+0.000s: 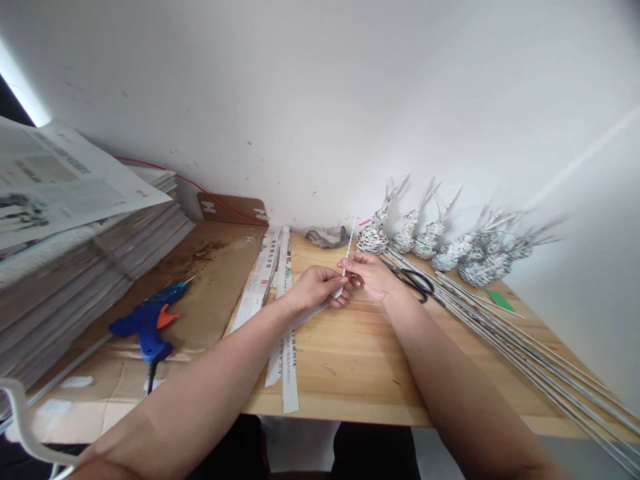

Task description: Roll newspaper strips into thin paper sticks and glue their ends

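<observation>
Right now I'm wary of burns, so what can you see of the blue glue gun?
The glue gun lies on its side on brown cardboard, its blue, plastic-looking body fitted with an orange trigger. Its thin tip points towards the wall; a dark cord leaves the handle. Neither the left hand nor the right hand touches it. Whether it's hot can't be seen.

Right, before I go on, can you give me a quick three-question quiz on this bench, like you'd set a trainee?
1. True or false: the glue gun lies on the cardboard.
2. Fill in: beside the right hand lie the black ____.
3. The paper rod is held by: A) the right hand only; B) neither hand; C) the right hand and the left hand.

Key: 1 true; 2 scissors; 3 C.
</observation>
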Tool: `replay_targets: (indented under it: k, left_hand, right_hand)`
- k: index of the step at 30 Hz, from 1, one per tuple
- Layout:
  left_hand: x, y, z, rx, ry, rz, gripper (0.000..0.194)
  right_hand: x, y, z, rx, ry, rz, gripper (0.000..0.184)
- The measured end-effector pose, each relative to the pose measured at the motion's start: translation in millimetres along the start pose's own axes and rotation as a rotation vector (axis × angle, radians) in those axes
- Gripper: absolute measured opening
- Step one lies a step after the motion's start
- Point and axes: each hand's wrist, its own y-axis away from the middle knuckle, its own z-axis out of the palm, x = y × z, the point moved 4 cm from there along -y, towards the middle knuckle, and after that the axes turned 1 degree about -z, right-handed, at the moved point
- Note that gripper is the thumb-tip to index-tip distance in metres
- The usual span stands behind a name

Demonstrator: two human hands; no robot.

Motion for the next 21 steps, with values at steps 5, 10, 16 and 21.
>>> replay_targets:
  k: [5, 10, 16, 21]
  left_hand:
    - [2.8, 1.3, 0.7, 0.004, 0.03, -0.003, 0.044]
    - [2.2, 0.7, 0.9, -0.039, 0.037, 0.0, 0.044]
    - [1.5, 0.3, 1.4, -0.027, 0.022, 0.016, 0.047]
    - [8.8, 0.5, -0.4, 0.039, 0.068, 0.067, 0.045]
  right_hand:
    - [-1.7, 1.8, 0.8, -0.013, -0.037, 0.013, 0.029]
    - [-2.0, 2.8, 1.4, -0.026, -0.054, 0.016, 0.03]
    - [0.4, -2.7, -0.8, 0.048, -0.063, -0.039, 0.033]
    - [1.7, -6.7, -9.4, 0.249, 0.278, -0.208, 0.044]
